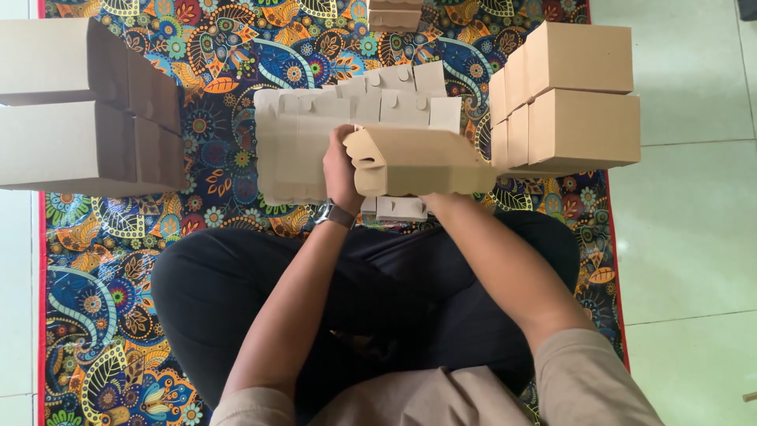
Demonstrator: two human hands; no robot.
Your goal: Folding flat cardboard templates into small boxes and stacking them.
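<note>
I sit cross-legged on a patterned mat and hold a half-folded brown cardboard box (418, 162) over my lap. My left hand (341, 167), with a watch on its wrist, grips the box's left end, fingers curled over the flap. My right hand is hidden behind the box's right underside; only the forearm (489, 252) shows, running up to the box. Beneath the box lies a stack of flat cardboard blanks (315, 126) with tabbed edges.
Two assembled boxes (87, 102) are stacked at the left. More finished boxes (572, 95) stand stacked at the right, close to the held box. Another box (394, 14) sits at the top edge. Pale floor tiles (686, 237) border the colourful mat (102, 260).
</note>
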